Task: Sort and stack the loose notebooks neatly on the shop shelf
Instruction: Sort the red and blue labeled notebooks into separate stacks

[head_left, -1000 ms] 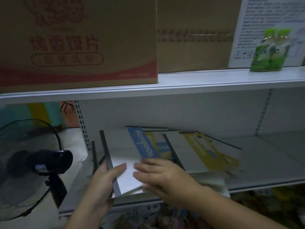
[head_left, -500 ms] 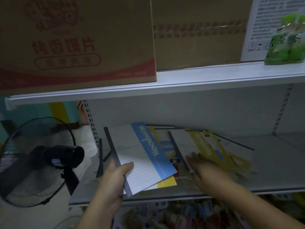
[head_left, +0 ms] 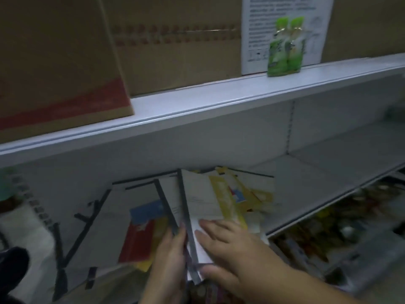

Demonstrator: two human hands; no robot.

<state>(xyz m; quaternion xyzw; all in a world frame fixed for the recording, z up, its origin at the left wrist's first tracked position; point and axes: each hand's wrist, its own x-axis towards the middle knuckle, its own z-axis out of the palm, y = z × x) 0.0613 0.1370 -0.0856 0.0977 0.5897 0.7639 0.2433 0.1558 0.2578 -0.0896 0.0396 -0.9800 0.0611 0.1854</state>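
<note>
Loose notebooks lie scattered on the white lower shelf [head_left: 324,172]. A white notebook with a yellow band [head_left: 206,198] tops a small bundle with dark grey spines. My left hand [head_left: 168,257] grips that bundle at its near left edge. My right hand [head_left: 228,249] lies flat on the bundle's near right part, fingers spread. To the left lies a notebook with a blue and red cover [head_left: 142,229] on other white ones. More yellow-banded notebooks [head_left: 252,194] stick out behind. The frame is blurred.
Cardboard boxes [head_left: 57,69] and a green pouch pack [head_left: 285,47] stand on the upper shelf [head_left: 219,99], which overhangs the notebooks. A dark fan part [head_left: 11,273] shows at the lower left. Packaged goods [head_left: 317,235] fill the shelf below. The right half of the lower shelf is bare.
The view swung left and tilted. My right hand moved from the yellow pile onto the bundle held by my left hand. A yellow-banded notebook now tops the bundle; the blue-banded one no longer shows on top.
</note>
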